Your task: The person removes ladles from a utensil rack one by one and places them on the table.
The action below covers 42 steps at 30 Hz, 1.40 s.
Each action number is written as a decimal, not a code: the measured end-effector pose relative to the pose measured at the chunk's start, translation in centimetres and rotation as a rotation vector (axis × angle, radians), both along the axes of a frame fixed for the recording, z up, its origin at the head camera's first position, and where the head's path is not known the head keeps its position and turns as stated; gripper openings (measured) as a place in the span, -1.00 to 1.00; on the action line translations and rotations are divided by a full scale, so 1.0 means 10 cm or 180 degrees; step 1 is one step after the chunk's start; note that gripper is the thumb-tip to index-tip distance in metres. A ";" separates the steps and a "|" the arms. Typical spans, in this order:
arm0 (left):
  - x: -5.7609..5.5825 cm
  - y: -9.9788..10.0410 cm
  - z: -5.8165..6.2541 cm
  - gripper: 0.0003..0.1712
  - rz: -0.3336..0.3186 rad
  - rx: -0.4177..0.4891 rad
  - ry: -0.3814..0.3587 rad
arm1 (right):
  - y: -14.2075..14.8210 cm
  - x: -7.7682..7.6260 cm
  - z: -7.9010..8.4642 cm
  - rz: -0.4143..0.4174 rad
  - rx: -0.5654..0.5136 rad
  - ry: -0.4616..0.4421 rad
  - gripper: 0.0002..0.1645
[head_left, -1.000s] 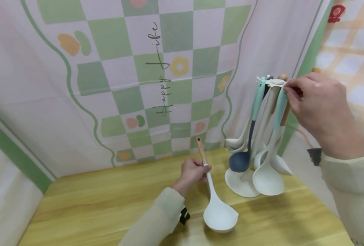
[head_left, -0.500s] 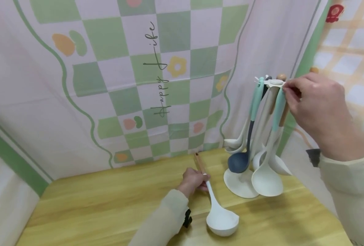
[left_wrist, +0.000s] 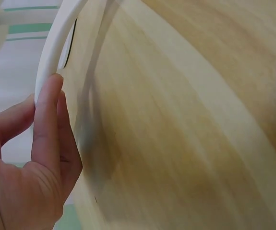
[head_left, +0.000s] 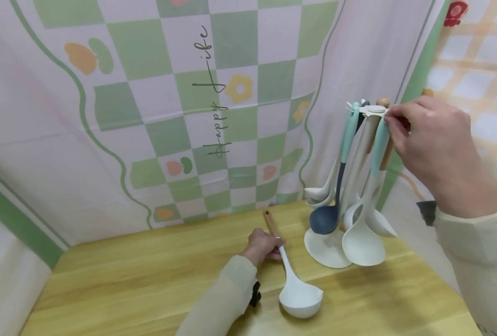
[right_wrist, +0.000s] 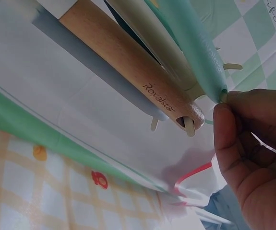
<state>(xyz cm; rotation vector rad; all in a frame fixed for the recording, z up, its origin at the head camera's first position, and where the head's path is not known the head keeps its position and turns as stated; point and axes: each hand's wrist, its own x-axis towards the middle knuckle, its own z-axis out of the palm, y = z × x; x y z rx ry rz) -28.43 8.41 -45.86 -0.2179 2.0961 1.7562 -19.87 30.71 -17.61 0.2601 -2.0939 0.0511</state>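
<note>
A white ladle (head_left: pixel 300 298) with a wooden handle end slants across the table, its bowl toward me. My left hand (head_left: pixel 262 246) pinches its white stem just below the wood. The left wrist view shows thumb and fingers on that stem (left_wrist: pixel 51 52). My right hand (head_left: pixel 435 149) is at the top of a utensil stand (head_left: pixel 330 249), thumb and forefinger pinching the tip of a teal handle. That handle belongs to a cream ladle (head_left: pixel 363 245) hanging on the stand. Up close, the right hand (right_wrist: pixel 253 148) holds the teal handle's end (right_wrist: pixel 205 52) at a small hook.
Several other utensils hang on the stand, among them a dark blue ladle (head_left: pixel 325 219) and one with a wooden handle (right_wrist: pixel 128 62). A checked curtain (head_left: pixel 240 112) backs the wooden table (head_left: pixel 126 270). The table's right edge runs close past the stand.
My left hand and the white ladle have come down toward the table and slightly nearer me. The right hand stays at the teal handle's tip. The head view has shifted slightly.
</note>
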 end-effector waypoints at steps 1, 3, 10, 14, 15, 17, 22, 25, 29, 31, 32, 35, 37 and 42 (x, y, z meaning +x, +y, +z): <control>0.00 0.00 -0.01 -0.80 0.0000 -0.0010 0.0004 | 0.00 0.00 0.00 -0.0004 -0.0002 -0.0005 -0.84; 0.00 0.01 -0.01 -0.80 0.0001 -0.0027 0.0008 | 0.00 0.00 0.00 0.0001 0.0006 -0.0003 -0.84; 0.00 0.02 -0.01 -0.79 0.0005 -0.0022 0.0003 | 0.01 -0.01 -0.01 -0.0001 0.0003 0.0012 -0.84; 0.00 0.02 0.00 -0.79 -0.0021 -0.0067 0.0000 | 0.01 -0.01 0.00 0.0013 0.0013 0.0028 -0.84; 0.00 0.01 0.01 -0.79 -0.0027 -0.0084 0.0002 | 0.01 0.00 0.00 0.0008 0.0010 0.0020 -0.84; 0.00 0.01 0.01 -0.79 -0.0032 -0.0123 -0.0017 | 0.01 0.00 0.00 0.0018 0.0017 0.0012 -0.84; 0.02 -0.01 0.04 -0.79 -0.0035 -0.0177 -0.0026 | 0.00 -0.01 0.01 0.0019 0.0013 -0.0011 -0.85; 0.03 -0.02 0.04 -0.79 -0.0042 -0.0161 -0.0019 | 0.00 0.00 0.01 -0.0002 0.0001 -0.0043 -0.85; 0.04 -0.03 0.05 -0.78 -0.0041 -0.0122 -0.0013 | 0.01 0.01 0.02 -0.0011 0.0002 -0.0074 -0.85; 0.04 -0.03 0.05 -0.78 -0.0046 -0.0096 -0.0010 | 0.01 0.01 0.02 -0.0002 0.0006 -0.0070 -0.85; 0.05 -0.04 0.06 -0.78 -0.0051 -0.0081 -0.0010 | 0.01 0.01 0.02 0.0013 0.0003 -0.0059 -0.85; 0.05 -0.05 0.07 -0.78 -0.0050 -0.0066 -0.0013 | 0.01 0.01 0.02 0.0049 0.0004 -0.0028 -0.86; 0.06 -0.05 0.08 -0.78 -0.0045 -0.0063 -0.0019 | 0.01 0.01 0.02 0.0060 0.0006 -0.0021 -0.86; 0.08 -0.07 0.10 -0.79 -0.0059 -0.0046 -0.0018 | 0.00 0.01 0.02 0.0041 0.0007 -0.0063 -0.86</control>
